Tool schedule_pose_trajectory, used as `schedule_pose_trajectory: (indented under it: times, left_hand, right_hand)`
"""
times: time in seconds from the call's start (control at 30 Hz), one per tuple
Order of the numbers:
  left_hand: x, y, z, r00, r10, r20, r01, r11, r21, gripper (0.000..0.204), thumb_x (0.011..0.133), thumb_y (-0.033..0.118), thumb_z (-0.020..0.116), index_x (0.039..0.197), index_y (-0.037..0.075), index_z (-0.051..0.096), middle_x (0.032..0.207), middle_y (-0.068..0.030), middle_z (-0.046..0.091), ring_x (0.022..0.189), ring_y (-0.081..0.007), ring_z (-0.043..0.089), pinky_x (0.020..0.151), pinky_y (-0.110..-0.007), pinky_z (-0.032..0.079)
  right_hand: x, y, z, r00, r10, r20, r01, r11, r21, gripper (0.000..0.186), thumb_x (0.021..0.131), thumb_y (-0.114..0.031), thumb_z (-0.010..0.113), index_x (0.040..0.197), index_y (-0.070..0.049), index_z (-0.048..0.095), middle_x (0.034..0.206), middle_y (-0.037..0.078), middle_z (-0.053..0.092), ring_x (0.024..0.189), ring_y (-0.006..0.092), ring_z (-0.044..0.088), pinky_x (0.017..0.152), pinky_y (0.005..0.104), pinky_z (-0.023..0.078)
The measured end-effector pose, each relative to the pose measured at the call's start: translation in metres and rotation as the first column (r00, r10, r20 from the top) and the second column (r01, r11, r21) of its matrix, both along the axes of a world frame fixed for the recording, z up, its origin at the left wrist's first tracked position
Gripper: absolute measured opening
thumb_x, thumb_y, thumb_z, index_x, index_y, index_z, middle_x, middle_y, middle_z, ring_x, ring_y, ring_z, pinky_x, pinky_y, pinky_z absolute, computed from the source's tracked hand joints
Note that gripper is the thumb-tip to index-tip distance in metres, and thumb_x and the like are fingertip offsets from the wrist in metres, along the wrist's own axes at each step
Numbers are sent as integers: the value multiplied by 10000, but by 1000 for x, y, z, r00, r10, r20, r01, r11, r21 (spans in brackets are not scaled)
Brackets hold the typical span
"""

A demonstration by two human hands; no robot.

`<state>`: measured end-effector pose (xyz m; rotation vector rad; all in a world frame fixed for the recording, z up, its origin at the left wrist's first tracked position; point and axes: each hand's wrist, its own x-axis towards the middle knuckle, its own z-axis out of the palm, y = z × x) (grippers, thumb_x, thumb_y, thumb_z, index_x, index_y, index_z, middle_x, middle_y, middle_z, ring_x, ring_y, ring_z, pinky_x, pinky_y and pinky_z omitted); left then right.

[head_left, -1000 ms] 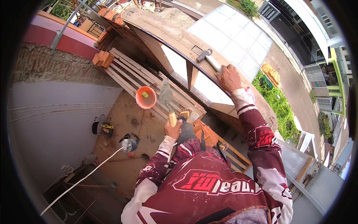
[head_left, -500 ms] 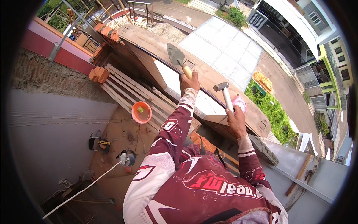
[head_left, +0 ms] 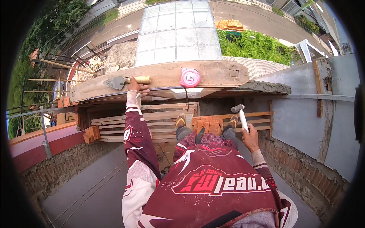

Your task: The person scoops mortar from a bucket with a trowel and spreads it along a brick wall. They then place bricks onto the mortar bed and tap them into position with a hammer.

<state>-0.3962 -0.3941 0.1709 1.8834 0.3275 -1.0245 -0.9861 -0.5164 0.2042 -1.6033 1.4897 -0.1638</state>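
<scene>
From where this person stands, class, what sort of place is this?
Probably an outdoor building site, high up: a bare brick wall, a stack of timber, and a trowel at the left hand on a wooden beam.

The person's left arm reached straight up and forward, nearly fully extended, in a long maroon and white sleeve. The left hand (head_left: 137, 87) was at the far end of that reach, palm down, its fingers curled loosely in a partial grip at the top of the arm's line. The right arm was bent at the elbow and held lower, closer to the torso, its sleeve cuff showing at the wrist. The right hand (head_left: 251, 137) was closed in a firm grip, knuckles outward, thumb side pointing up. Both feet showed ahead of the torso, set apart, toes pointing forward.
</scene>
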Motion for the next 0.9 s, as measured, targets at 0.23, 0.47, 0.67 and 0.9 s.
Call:
schedule_pose_trajectory:
  times: [0.23, 0.47, 0.67, 0.9]
  left_hand:
    - [-3, 29, -9, 997, -32, 71, 28, 998, 53, 1128, 802, 903, 354, 1288, -112, 432, 1022, -195, 695, 779, -322, 722, 576, -377, 569]
    - [-81, 83, -59, 817, 133, 562, -305, 926, 223, 920, 895, 769, 425, 1077, -108, 637, 536, -107, 517, 459, -213, 574, 403, -318, 430]
    - [-292, 105, -193, 822, -556, 120, 511, 815, 274, 448, 899, 390, 721, 714, 7, 581, 561, -67, 586, 518, -190, 573, 549, -367, 483]
    - [-398, -14, -338, 247, -936, -249, 892, 120, 435, 542, 793, 469, 785, 1033, 2, 648, 1010, -199, 707, 953, -342, 673, 846, -401, 520]
  right_hand:
    - [-56, 40, -44, 968, -226, -108, 240, 960, 146, 304, 895, -235, 654, 1021, 42, 639, 762, 146, 660, 651, 235, 649, 613, 385, 491]
    - [-75, 54, -77, 936, -297, -188, 345, 879, 328, 316, 896, -254, 663, 1012, 39, 642, 708, 98, 635, 555, 174, 613, 538, 348, 475]
    - [-72, 45, -142, 853, -469, -227, 510, 662, 549, 336, 934, -287, 634, 1071, 19, 612, 659, 55, 584, 500, 135, 549, 458, 316, 433]
    - [-46, 56, -247, 588, -776, -229, 661, 297, 689, 344, 956, -287, 622, 1062, 38, 579, 688, 46, 537, 504, 111, 494, 432, 286, 400]
